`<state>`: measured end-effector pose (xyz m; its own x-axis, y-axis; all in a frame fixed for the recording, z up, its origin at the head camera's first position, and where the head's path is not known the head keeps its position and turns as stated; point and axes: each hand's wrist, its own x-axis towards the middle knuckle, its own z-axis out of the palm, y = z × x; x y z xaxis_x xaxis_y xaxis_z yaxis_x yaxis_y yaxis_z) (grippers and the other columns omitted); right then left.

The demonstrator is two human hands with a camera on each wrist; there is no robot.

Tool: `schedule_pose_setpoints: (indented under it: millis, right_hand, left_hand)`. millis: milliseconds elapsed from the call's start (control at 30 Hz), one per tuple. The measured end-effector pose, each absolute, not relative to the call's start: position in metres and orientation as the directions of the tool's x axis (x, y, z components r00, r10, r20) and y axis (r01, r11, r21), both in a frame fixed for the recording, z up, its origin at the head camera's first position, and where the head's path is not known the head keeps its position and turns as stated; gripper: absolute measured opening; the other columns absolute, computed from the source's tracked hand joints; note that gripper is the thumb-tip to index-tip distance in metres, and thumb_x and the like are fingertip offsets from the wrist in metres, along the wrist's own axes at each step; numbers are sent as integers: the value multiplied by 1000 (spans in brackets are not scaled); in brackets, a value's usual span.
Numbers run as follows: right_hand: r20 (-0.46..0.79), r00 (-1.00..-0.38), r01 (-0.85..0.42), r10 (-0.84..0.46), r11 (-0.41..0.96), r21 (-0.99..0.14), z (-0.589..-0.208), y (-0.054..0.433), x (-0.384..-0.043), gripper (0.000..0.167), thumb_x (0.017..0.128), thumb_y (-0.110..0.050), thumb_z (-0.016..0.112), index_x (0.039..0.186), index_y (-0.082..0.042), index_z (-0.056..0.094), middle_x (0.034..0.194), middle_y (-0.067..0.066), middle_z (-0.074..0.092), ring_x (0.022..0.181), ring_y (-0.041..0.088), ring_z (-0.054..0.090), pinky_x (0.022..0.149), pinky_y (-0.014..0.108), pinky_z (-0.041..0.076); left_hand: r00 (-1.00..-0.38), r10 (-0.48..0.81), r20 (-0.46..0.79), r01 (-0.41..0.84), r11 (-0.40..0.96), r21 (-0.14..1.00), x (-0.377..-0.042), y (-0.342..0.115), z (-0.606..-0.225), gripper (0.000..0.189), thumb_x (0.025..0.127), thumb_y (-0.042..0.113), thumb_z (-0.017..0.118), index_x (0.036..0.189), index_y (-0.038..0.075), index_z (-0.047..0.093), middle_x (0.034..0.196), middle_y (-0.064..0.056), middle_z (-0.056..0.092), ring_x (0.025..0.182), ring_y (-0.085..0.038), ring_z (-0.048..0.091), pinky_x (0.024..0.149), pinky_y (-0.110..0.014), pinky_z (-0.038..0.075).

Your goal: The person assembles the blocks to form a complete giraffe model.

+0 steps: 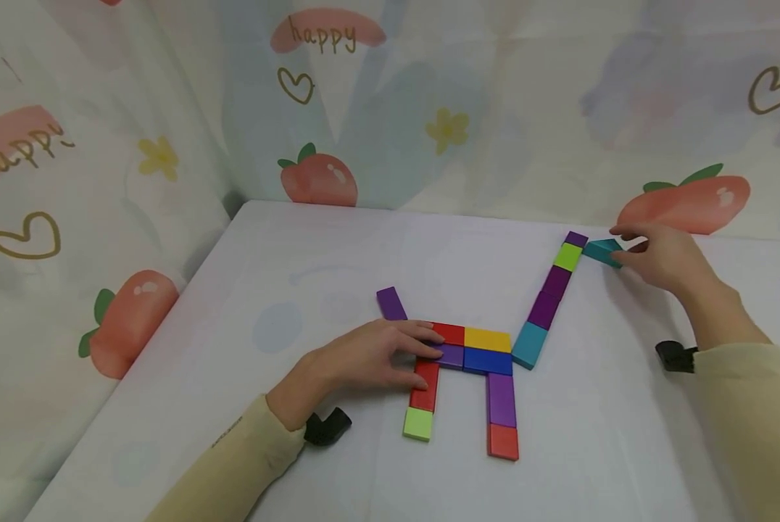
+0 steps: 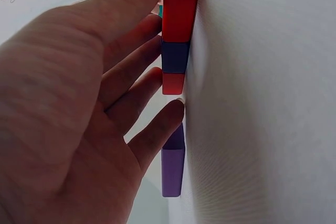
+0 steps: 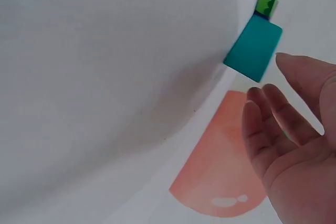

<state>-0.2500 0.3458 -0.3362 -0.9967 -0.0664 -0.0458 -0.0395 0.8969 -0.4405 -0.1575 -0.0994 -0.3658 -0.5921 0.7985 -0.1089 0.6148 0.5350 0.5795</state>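
Observation:
Colored blocks lie joined in a four-limbed figure in the head view. Its body has a yellow block (image 1: 488,339) and a blue block (image 1: 488,360). Over its left end my left hand (image 1: 377,355) rests with relaxed fingers, fingertips on a red block (image 1: 450,334) and a purple block (image 1: 451,356). A leg's red block (image 1: 425,386) lies under the thumb. At the top of the slanted row of blocks, a teal triangular block (image 1: 602,251) sits beside a small purple block (image 1: 576,238). My right hand (image 1: 667,257) is beside the teal block, thumb and fingers spread apart in the right wrist view.
A purple block (image 1: 391,303) juts up-left from the body. Below are a light green block (image 1: 418,424) and an orange-red block (image 1: 503,442) at the leg ends. White cloth (image 1: 318,254) covers the table, and a printed curtain (image 1: 390,109) hangs behind it.

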Motion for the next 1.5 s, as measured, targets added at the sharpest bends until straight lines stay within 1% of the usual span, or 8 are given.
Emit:
schedule_pose_setpoints:
  millis: [167, 333, 467, 567, 833, 1033, 1200, 1500]
  right_hand:
    - [21, -999, -49, -45, 891, -451, -330, 341, -225, 50, 101, -23, 62, 141, 2, 49, 132, 31, 50, 113, 52, 49, 70, 44, 54]
    - [104, -993, -104, -60, 867, -487, -329, 314, -196, 46, 100, -22, 65, 137, 2, 53, 127, 29, 55, 108, 50, 54, 65, 19, 42]
    - [157, -979, -189, -127, 851, -489, -335, 287, -177, 45, 97, -16, 68, 136, 2, 55, 129, 28, 55, 108, 49, 55, 79, 39, 54]
    - [178, -966, -253, -188, 833, -492, -339, 270, -167, 43, 96, -12, 70, 135, 1, 57, 128, 26, 57, 108, 47, 56, 85, 63, 50]
    - [267, -894, -447, -361, 768, -459, -343, 239, -147, 40, 90, -9, 77, 128, -6, 65, 113, 11, 67, 101, 28, 61, 81, 37, 55]
    - [266, -864, -504, -428, 725, -469, -343, 216, -137, 39, 90, -11, 78, 127, -9, 67, 119, 8, 68, 102, 23, 63, 81, 39, 57]
    - [198, -856, -505, -478, 691, -517, -342, 204, -132, 38, 92, -10, 75, 129, -9, 67, 129, 9, 64, 118, 31, 60, 88, 50, 55]
    - [37, -792, -536, -609, 666, -519, -345, 189, -126, 42, 97, -17, 70, 138, -13, 63, 144, 7, 55, 133, 32, 49, 101, 52, 46]
  left_hand:
    - [-584, 807, -93, 624, 519, 584, -158, -98, -365, 48, 94, 31, 74, 139, 17, 64, 149, 8, 51, 145, -9, 33, 111, -28, 35]
    - [-611, 790, -47, 608, 506, 611, -158, -98, -365, 41, 96, 27, 72, 135, 15, 67, 145, 6, 55, 139, -9, 42, 108, -26, 38]
    - [-662, 749, 20, 585, 499, 639, -160, -100, -364, 36, 95, 25, 74, 130, 15, 70, 139, 5, 60, 132, -9, 51, 103, -24, 43]
    - [-682, 728, 71, 592, 491, 639, -162, -102, -363, 36, 94, 23, 75, 128, 15, 71, 136, 2, 62, 127, -10, 54, 101, -24, 45]
    - [-733, 659, 169, 583, 480, 656, -175, -117, -362, 36, 92, 15, 76, 127, 11, 71, 133, 0, 63, 124, -14, 56, 98, -31, 49]
    - [-777, 616, 126, 538, 547, 641, -187, -131, -361, 39, 94, 16, 74, 132, 12, 67, 137, 0, 60, 131, -15, 50, 104, -35, 46]
    - [-760, 643, 92, 547, 558, 624, -196, -139, -362, 41, 96, 15, 72, 136, 9, 65, 141, -4, 57, 135, -19, 47, 110, -36, 39]
    - [-750, 661, -1, 539, 612, 579, -209, -140, -364, 43, 96, 13, 71, 138, 13, 63, 146, -5, 53, 137, -20, 44, 112, -36, 36]
